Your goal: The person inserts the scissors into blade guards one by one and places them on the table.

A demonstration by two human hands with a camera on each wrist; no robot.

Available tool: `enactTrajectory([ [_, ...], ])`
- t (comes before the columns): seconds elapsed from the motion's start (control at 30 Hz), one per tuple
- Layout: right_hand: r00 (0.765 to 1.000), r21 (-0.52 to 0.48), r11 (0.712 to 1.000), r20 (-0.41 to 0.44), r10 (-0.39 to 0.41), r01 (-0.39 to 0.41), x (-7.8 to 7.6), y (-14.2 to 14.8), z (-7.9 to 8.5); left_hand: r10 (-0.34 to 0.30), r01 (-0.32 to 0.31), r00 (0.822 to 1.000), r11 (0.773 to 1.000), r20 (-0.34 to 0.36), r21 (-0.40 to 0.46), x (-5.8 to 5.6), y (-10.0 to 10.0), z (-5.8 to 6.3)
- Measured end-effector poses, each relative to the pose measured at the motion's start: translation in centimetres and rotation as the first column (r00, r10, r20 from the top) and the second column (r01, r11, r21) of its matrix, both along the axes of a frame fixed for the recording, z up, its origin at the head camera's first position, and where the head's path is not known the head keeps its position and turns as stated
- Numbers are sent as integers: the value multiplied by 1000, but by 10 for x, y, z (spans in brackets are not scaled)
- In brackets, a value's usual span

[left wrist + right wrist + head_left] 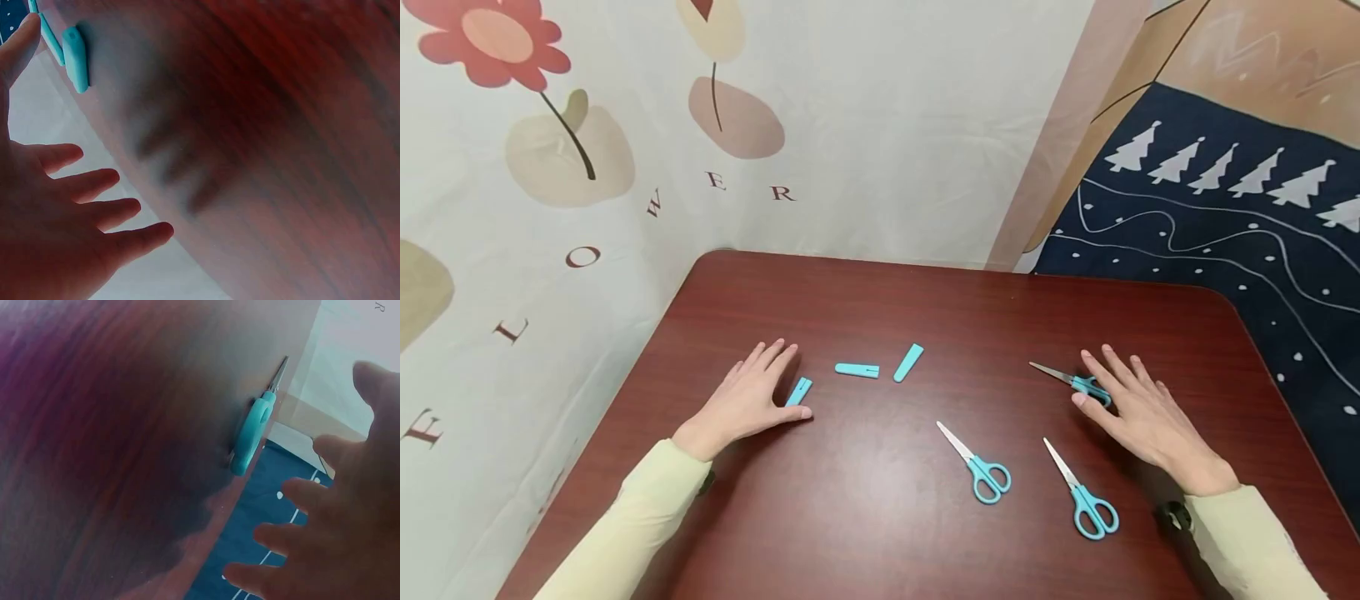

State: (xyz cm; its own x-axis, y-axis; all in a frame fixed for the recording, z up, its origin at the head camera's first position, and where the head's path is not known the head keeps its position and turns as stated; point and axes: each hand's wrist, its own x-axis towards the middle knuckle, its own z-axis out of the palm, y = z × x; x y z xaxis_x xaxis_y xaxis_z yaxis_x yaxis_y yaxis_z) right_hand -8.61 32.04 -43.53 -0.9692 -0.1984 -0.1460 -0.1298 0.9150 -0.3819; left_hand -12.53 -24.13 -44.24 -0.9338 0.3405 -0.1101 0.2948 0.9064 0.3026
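My left hand [747, 398] hovers over the table's left part with fingers spread, holding nothing. Just under its thumb side lies a turquoise scissor cover [800, 390], partly hidden by the hand; the left wrist view shows this cover [75, 59] apart from the fingers. Two more covers lie to the right, one flat sideways [857, 370] and one slanted [908, 363]. My right hand [1142, 414], also spread and holding nothing, is above the handles of a pair of scissors [1084, 386]; in the right wrist view those scissors [251, 432] lie clear of the fingers.
Two other turquoise-handled scissors lie nearer me, one pair at the middle [976, 467] and another to its right [1081, 492], blades pointing away and left. The brown table [850, 533] meets a flower-printed curtain [887, 150] behind and a dark blue tree-patterned cloth [1210, 225] at right.
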Motion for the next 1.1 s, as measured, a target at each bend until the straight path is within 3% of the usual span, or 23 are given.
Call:
enactTrajectory([
  [0.17,998,-14,1000,63,28,-27,-5,1,-1,-39,40,999,999,-35,14,-1,-3,-3],
  [0.33,996,2,999,72,51,-51,-9,1,-6,-51,54,996,998,-71,36,-1,-4,-5],
  [0.5,996,35,996,30,80,-82,-11,2,-9,-55,62,992,996,-112,57,-1,-5,-5],
  [0.77,989,32,994,-103,108,-105,-11,3,-10,-65,76,994,988,-84,135,-3,-6,-4],
  [1.1,987,22,993,-114,115,-113,-19,1,-6,-91,100,994,976,-56,196,-6,-7,-3],
])
